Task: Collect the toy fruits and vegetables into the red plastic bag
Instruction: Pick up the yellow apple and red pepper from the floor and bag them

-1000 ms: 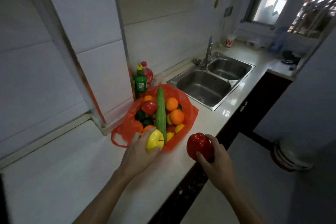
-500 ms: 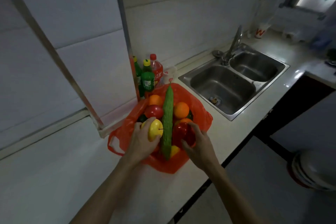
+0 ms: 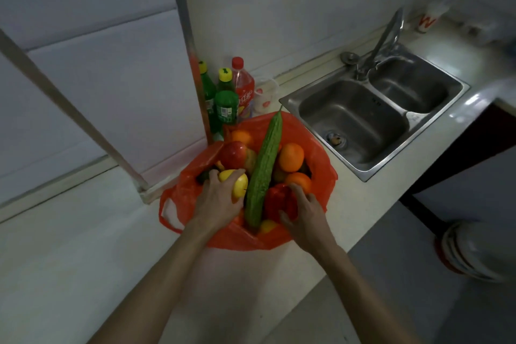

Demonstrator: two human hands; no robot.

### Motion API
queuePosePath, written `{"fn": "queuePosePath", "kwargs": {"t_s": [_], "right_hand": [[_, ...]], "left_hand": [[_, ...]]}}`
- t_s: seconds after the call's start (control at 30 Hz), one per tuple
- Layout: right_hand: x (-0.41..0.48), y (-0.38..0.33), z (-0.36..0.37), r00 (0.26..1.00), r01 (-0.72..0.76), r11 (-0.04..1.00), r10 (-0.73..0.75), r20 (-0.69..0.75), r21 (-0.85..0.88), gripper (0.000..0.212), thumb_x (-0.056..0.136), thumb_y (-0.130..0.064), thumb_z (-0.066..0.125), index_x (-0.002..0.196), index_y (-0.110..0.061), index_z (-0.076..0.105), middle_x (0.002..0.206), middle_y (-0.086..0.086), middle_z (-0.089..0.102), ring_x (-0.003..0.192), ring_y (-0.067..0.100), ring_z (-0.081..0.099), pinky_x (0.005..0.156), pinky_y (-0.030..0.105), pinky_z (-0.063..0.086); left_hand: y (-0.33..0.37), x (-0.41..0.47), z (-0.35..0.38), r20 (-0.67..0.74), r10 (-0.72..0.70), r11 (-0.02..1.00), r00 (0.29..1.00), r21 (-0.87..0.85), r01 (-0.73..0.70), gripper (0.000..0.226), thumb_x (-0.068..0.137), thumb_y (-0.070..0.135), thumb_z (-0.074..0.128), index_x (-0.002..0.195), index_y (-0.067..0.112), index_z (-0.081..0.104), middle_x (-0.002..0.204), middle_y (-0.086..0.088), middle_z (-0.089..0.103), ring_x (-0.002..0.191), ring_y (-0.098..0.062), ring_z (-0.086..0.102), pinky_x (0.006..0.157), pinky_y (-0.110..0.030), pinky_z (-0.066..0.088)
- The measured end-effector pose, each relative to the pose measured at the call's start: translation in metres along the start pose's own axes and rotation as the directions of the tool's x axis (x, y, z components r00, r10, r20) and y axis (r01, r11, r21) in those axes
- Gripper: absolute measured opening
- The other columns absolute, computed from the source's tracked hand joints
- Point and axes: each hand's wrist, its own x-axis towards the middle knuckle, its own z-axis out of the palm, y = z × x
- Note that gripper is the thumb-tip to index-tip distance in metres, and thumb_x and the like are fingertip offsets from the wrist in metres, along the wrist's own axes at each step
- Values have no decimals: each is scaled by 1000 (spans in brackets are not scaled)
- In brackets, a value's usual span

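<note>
The red plastic bag (image 3: 321, 165) lies open on the white counter, filled with toy produce. A long green bitter gourd (image 3: 265, 165) lies across its middle, with oranges (image 3: 291, 156) to the right and a red apple (image 3: 233, 154) at the back left. My left hand (image 3: 216, 201) is inside the bag, holding a yellow apple (image 3: 240, 184). My right hand (image 3: 305, 211) holds a red bell pepper (image 3: 279, 201) inside the bag, to the right of the gourd.
Green bottles (image 3: 226, 103) and a red bottle (image 3: 243, 86) stand behind the bag by a wall post, with a white mug (image 3: 265, 96) beside them. A double steel sink (image 3: 371, 109) with a tap lies to the right. The counter edge runs just right of the bag.
My right hand carried the red pepper from the counter edge into the bag. My left hand pushed the yellow apple from the bag's rim further inside. The view moved closer.
</note>
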Motion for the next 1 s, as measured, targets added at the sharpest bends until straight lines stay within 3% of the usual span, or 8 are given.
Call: {"fn": "queuePosePath", "kwargs": {"t_s": [0.2,0.3,0.43,0.57,0.63,0.77,0.83,1.0], "right_hand": [[-1,1,-15,999,29,1000,-29,-25,0,61,90,-38,59,142,-33,28,114,7,48,101,26,51,82,38,49],[-2,-2,-29,995,71,997,-69,-77,25,59,91,-37,58,142,-30,29,119,7,48,104,24,51,85,40,52],[-16,-8,-46,979,195,980,-192,-75,39,50,94,-32,55,139,-24,35,119,5,49,100,20,52,81,36,51],[-36,-13,-54,946,323,944,-320,-59,69,38,93,-29,56,128,-20,46,109,4,53,94,23,54,76,36,48],[-48,-11,-54,932,361,929,-360,-29,84,39,91,-30,56,128,-20,47,110,5,56,96,25,56,77,38,48],[-81,-4,-42,862,485,869,-494,116,96,37,88,-40,52,120,-23,48,101,3,63,93,29,60,69,40,49],[-100,-8,-33,822,533,841,-540,180,91,39,91,-42,51,124,-23,47,100,2,62,95,26,60,68,34,44],[-148,-41,-3,673,663,742,-648,356,96,42,94,-41,49,132,-23,43,107,3,61,102,23,58,75,31,42]], "left_hand": [[4,-6,-5,-3,-17,999,1000,46,17,74,83,38,65,146,39,27,134,-15,32,118,-37,47,89,-43,50],[9,-18,-15,-71,-21,999,997,35,23,71,84,39,63,145,36,27,136,-15,32,118,-36,48,87,-44,51],[23,-48,-30,-181,-48,998,982,26,54,65,85,34,63,143,29,34,130,-8,39,113,-28,51,80,-33,43],[33,-97,-36,-270,-84,996,959,-26,80,54,82,33,60,133,27,44,123,-6,48,114,-30,52,93,-44,47],[34,-127,-32,-279,-129,991,951,-13,130,53,82,37,56,132,29,42,123,-6,49,114,-31,53,91,-49,49],[36,-199,-15,-253,-281,954,926,28,297,55,87,35,55,138,29,35,118,-6,50,105,-31,57,84,-41,50],[34,-239,-10,-234,-342,932,910,41,361,54,89,37,53,139,29,33,115,-4,50,100,-28,57,82,-39,50],[13,-340,-6,-329,-505,844,798,6,537,51,93,38,50,139,28,33,114,-4,52,98,-25,57,80,-36,47]]}}
